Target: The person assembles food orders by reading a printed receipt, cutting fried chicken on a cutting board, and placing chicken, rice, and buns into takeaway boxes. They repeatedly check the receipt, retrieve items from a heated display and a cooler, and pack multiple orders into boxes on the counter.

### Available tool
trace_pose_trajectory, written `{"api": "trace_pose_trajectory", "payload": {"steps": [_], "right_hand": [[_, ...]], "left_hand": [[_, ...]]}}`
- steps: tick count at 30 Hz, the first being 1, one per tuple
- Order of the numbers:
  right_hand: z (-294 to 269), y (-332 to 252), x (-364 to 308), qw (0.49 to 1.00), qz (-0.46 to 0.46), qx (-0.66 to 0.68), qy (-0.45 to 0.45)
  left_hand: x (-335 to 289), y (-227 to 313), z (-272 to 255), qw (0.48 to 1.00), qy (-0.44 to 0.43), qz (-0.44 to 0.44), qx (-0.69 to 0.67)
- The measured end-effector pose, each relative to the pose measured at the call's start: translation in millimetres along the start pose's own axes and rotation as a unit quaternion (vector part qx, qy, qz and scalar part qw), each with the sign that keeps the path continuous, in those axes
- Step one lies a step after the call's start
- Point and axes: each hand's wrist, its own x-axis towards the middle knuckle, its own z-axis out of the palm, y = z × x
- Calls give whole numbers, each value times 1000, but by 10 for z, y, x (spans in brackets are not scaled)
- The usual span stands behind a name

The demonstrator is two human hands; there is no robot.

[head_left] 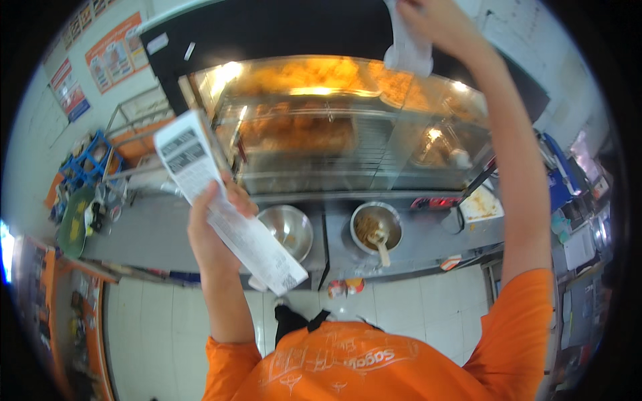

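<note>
In my left hand point(212, 224) is a long white printed receipt point(257, 244), pinched between thumb and fingers around its middle. The strip slants from upper left to lower right, in front of a steel bowl point(294, 230). My right arm reaches up to the black top of a glass food warmer point(301, 180). There my right hand point(438, 23) has its fingers closed on another white paper slip point(409, 53), which hangs down over the black panel and curls at its lower end. The upper end of that slip runs out of the picture.
Fried food sits on lit trays point(301, 77) inside the warmer. On the steel counter point(160, 230), another bowl point(394, 217) holds brown bits and a wooden-handled scoop point(382, 250). A blue basket point(90, 160) and green tray point(75, 224) stand left; a stained white board point(483, 204) lies right.
</note>
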Motion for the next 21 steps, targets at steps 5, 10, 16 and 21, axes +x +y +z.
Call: {"api": "trace_pose_trajectory", "payload": {"steps": [5, 10, 16, 21], "right_hand": [[28, -57, 9, 999, -2, 17, 34], [130, 4, 39, 992, -79, -30, 94], [237, 257, -229, 975, -79, -32, 207], [841, 498, -1804, 934, 248, 211, 147]], "left_hand": [[-99, 480, -417, 983, 89, 161, 25], [-155, 650, -564, 975, 109, 192, 13], [58, 418, -645, 986, 112, 111, 55], [351, 2, -778, 995, 52, -22, 81]]}}
